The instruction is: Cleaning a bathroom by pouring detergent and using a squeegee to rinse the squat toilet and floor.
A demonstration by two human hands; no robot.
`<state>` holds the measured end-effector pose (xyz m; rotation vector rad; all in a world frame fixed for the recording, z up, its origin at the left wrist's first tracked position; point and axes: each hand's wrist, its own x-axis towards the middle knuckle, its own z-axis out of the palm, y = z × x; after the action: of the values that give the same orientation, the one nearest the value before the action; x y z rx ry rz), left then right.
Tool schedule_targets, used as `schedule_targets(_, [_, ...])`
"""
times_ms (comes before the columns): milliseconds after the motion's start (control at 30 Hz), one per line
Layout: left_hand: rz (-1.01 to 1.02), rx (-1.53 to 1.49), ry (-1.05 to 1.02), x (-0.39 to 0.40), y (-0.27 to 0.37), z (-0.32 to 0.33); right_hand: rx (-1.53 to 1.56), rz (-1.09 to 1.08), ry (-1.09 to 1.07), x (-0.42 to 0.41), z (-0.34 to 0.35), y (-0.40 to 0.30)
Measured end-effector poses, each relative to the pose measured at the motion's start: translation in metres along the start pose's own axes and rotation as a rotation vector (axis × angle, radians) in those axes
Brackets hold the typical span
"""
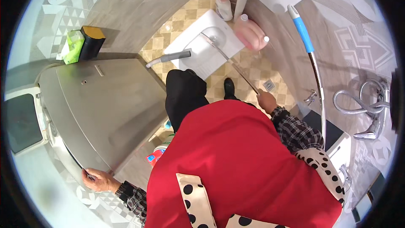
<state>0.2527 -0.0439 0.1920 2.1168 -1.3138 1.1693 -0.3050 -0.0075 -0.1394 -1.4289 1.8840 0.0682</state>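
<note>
My right hand [267,100] grips the near end of a thin metal rod [233,64]. The rod slants away from me, and its far end lies in the bowl of a white ceramic squat toilet [186,42]. At the lower left my left hand [100,180] curls its fingers around the edge of a large grey metal appliance [117,101], which may be a washing machine. A small dark part shows between those fingers; what it is I cannot tell. A grey-sleeved hose [175,56] reaches over the toilet's left side.
Beyond the toilet stand a pale bottle [224,7] and a pink jug [250,33]. A blue-and-white handled pole [313,60] rises at the right, near a chrome tap with hose [375,110]. A tissue pack [74,46] sits behind the appliance. The tiled floor has a drain [268,85].
</note>
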Motion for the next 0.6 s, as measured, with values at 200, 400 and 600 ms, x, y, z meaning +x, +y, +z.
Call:
schedule_targets(200, [0.0,0.007,-0.036,0.0,-0.008,0.0,0.243,0.03,0.112,-0.001,-0.004,0.006])
schedule_targets(400, [-0.046,0.013,-0.059,0.002,-0.001,-0.002,0.647,0.226,-0.035,-0.021,0.002,0.022])
schedule_targets(600, [0.034,0.036,-0.031,0.001,0.002,-0.004,0.896,0.329,-0.308,-0.003,-0.083,-0.017])
